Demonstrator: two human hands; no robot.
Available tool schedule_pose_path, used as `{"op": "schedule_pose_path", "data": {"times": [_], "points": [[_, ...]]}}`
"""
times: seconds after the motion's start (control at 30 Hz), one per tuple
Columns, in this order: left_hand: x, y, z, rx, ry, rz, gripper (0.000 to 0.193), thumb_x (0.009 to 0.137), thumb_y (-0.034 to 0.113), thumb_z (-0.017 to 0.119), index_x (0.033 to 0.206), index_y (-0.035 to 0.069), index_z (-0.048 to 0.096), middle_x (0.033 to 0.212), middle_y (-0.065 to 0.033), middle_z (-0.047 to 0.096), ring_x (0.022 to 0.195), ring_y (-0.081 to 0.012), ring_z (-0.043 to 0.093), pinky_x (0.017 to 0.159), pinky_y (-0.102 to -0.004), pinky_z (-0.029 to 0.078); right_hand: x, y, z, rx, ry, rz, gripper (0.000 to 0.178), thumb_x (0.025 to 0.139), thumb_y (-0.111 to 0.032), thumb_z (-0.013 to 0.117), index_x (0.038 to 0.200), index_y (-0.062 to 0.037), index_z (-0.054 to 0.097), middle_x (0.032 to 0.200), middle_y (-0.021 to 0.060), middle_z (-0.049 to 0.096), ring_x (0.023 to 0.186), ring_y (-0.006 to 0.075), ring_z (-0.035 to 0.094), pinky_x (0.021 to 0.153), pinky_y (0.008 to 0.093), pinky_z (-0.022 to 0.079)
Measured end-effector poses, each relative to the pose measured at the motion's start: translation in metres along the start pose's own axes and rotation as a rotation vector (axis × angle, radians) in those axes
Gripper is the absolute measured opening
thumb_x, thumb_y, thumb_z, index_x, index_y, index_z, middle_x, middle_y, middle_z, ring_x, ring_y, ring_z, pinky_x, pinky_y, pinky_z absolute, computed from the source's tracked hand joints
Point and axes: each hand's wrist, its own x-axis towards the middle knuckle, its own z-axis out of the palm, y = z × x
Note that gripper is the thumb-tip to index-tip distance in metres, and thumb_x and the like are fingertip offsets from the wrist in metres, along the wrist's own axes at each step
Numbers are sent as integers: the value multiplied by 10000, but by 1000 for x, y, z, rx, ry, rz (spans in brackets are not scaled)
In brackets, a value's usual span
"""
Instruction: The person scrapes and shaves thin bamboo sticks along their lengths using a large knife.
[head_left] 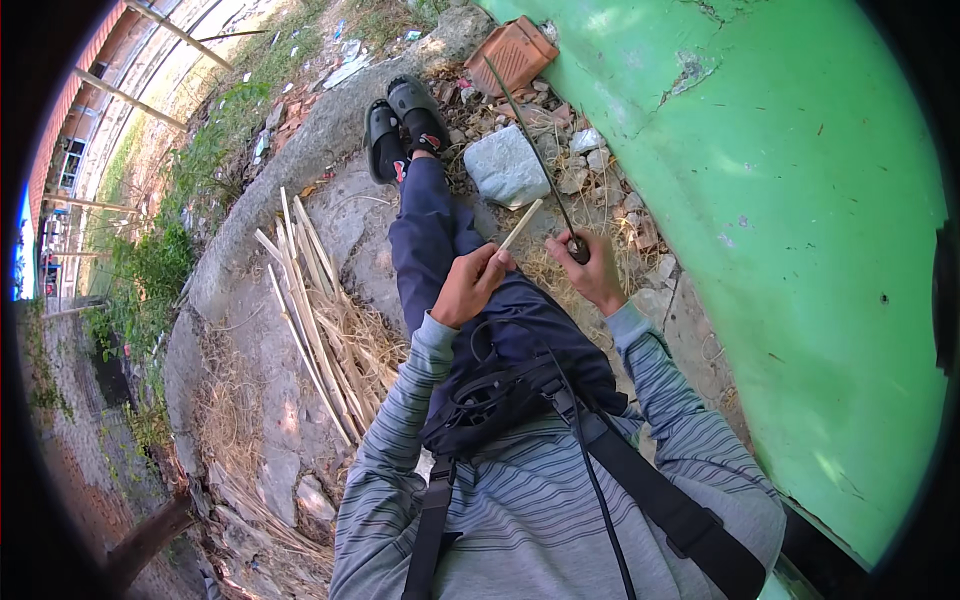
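Note:
My left hand is closed around a short pale strip of split wood or bamboo, which points up and away from me. My right hand grips the dark handle of a long, thin-bladed knife. Its blade slants away to the upper left, past the tip of the strip without visibly touching it. Both hands are above my outstretched legs. To the left of my legs lies a loose bundle of long pale split strips among fine shavings.
A pale stone block lies beyond my hands, right of my shins. Broken stones and an orange hollow brick lie farther off. A green wall borders my right side. A curved concrete curb runs along the left, with plants beyond.

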Motion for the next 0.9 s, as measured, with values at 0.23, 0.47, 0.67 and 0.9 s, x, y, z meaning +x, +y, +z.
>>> {"op": "schedule_pose_path", "data": {"times": [0.23,0.47,0.67,0.9], "points": [[2,-17,-2,180,48,109,448,1147,371,397,905,11,508,655,-72,458,585,-194,431,586,-382,396,-10,-6,1,-284,-128,-1,316,945,-312,740,873,-6,705,596,107,601,548,208,613,529,377,428],[12,-35,-6,207,-34,48,465,1142,407,402,855,47,468,679,-3,412,611,-133,413,582,-335,365,-11,18,13,-359,-132,-20,277,928,-319,729,948,-43,730,638,169,623,606,355,668,571,438,486],[23,-38,1,-453,-244,-435,431,1133,390,444,905,34,531,698,16,424,573,-125,414,517,-340,345,-14,41,14,-352,-144,74,298,924,-327,731,954,-30,738,659,171,647,646,366,683,610,443,509],[31,-92,31,-594,-218,-397,253,1113,331,498,966,126,517,690,63,409,496,-69,364,439,-283,272,-30,83,16,-383,-99,15,295,932,-281,744,968,11,726,631,156,616,570,266,637,566,384,467]]}}
